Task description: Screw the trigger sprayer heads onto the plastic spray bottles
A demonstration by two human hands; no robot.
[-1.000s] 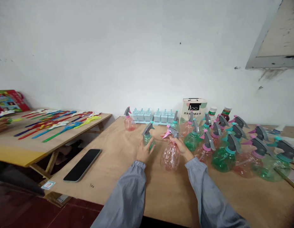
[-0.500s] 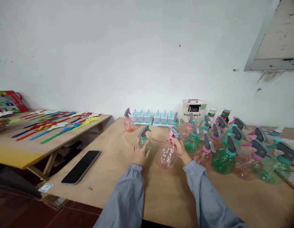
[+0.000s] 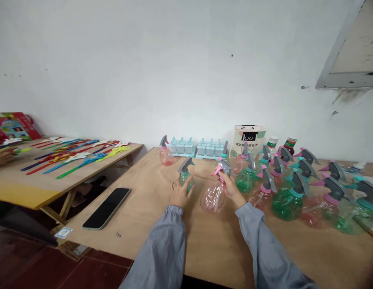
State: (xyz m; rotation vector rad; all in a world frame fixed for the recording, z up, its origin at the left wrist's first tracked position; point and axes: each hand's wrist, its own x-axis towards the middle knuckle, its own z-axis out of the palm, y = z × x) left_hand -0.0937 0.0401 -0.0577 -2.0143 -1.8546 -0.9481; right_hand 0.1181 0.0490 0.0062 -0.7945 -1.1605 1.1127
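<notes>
My right hand (image 3: 230,187) is closed round the neck of a clear pink spray bottle (image 3: 214,196) with a grey and pink trigger head, tilted to the left just above the wooden table (image 3: 150,200). My left hand (image 3: 179,192) rests against a small green spray bottle (image 3: 185,176) with a grey trigger, which stands upright on the table; the fingers curl about its body. Both arms wear grey sleeves.
Several pink and green spray bottles (image 3: 287,188) crowd the table's right side. One pink bottle (image 3: 166,151) stands alone at the back, beside pale blue trays (image 3: 198,147) and a carton (image 3: 249,138). A black phone (image 3: 106,208) lies at the left. A lower table (image 3: 23,188) holds coloured sticks (image 3: 74,154).
My left hand and the green bottle have shifted a little to the left. The pink bottle in my right hand has tipped over to the left and sunk slightly.
</notes>
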